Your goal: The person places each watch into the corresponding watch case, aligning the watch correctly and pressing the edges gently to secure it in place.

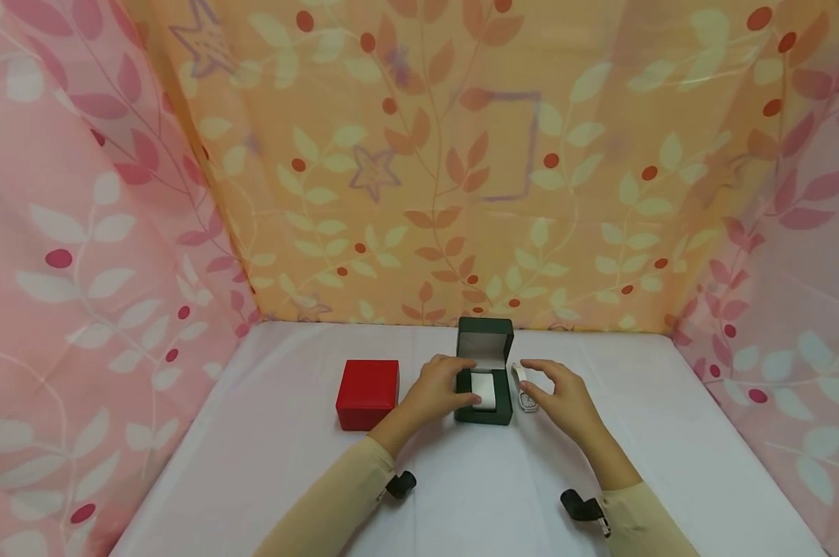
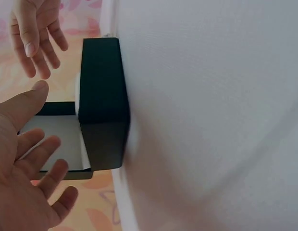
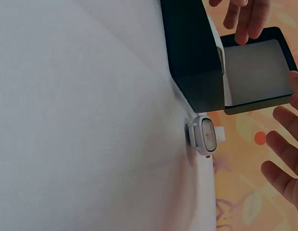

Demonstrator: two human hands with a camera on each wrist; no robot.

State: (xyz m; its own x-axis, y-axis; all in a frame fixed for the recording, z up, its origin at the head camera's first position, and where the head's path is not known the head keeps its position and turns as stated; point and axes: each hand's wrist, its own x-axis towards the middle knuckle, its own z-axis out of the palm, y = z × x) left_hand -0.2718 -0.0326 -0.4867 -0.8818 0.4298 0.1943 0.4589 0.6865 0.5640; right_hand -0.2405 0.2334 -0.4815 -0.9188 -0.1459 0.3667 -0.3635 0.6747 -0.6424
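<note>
A dark green watch box [image 1: 484, 398] stands with its lid raised, and a white cushion [image 1: 484, 391] fills its inside. My left hand [image 1: 441, 387] hovers at the box's left side, fingers spread and nothing held. Just right of the box lies a white wristwatch [image 1: 526, 401] on the tabletop, its face visible in the right wrist view. My right hand [image 1: 564, 398] is over and beside the watch with thumb and fingers apart, holding nothing. In the left wrist view both hands appear with loose fingers near the box.
A closed red box [image 1: 368, 393] sits left of the green box, beside my left forearm. White cloth [image 1: 489, 495] covers the table. Patterned curtains [image 1: 426, 155] stand behind the table and at both sides.
</note>
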